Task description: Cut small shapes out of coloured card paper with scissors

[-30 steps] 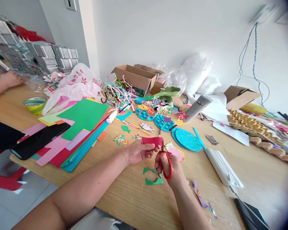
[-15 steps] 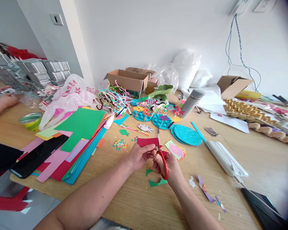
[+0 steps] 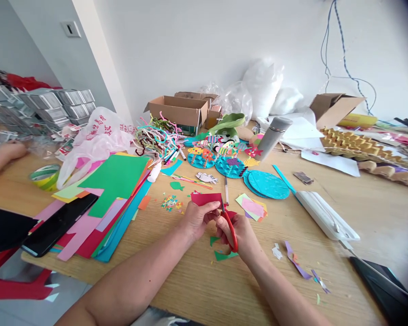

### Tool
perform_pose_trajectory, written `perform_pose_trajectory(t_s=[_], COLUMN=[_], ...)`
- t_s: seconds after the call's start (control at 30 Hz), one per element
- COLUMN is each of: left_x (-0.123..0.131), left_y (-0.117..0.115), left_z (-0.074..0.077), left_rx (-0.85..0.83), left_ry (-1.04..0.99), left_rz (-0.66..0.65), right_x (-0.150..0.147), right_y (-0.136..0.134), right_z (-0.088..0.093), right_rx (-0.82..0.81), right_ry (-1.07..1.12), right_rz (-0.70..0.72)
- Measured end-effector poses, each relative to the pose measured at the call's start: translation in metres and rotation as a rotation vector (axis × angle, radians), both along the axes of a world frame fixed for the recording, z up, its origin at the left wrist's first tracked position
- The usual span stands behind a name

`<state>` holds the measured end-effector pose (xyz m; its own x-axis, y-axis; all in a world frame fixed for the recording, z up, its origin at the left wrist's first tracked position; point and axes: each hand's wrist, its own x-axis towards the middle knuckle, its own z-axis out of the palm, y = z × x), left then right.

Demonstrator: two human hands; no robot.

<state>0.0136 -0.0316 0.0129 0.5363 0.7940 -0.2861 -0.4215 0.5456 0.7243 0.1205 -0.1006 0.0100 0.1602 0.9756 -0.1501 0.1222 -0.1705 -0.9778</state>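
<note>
Near the middle of the table, my left hand [image 3: 199, 218] pinches a piece of dark red paper [image 3: 206, 198] by its lower edge. My right hand [image 3: 240, 233] grips a pair of red-handled scissors [image 3: 231, 231], whose blades point away from me at the paper's right edge. A bit of red paper also shows right of the blades. A pen [image 3: 226, 191] lies just beyond the scissors. Below my hands are green paper scraps [image 3: 225, 256]. To the left lie a green paper fish [image 3: 177, 185] and a pile of small coloured paper bits [image 3: 172, 203].
A stack of coloured paper [image 3: 117, 179] with a black phone [image 3: 59, 225] lies left. Decorated blue discs [image 3: 229, 167], plain blue discs [image 3: 270, 184] and a grey flask [image 3: 275, 136] stand beyond my hands. Right is a white power strip [image 3: 326, 215]. Another person's hand [image 3: 12, 149] is far left.
The scissor blades have drawn closer to the red paper's right edge and look less extended past it. The camera view has shifted slightly. Both hands keep their hold.
</note>
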Motion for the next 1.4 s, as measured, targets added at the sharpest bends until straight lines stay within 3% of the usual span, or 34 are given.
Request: perform_pose_trajectory(t_s=[0.47, 1.4], left_x=[0.001, 0.001], left_y=[0.0, 0.002], left_z=[0.0, -0.004], left_rx=[0.03, 0.008], left_ry=[0.021, -0.014], left_rz=[0.047, 0.027], right_x=[0.005, 0.005], right_y=[0.0, 0.0], right_z=[-0.002, 0.007], right_rx=[0.055, -0.004], right_ry=[-0.039, -0.122], right_rz=[0.109, 0.082])
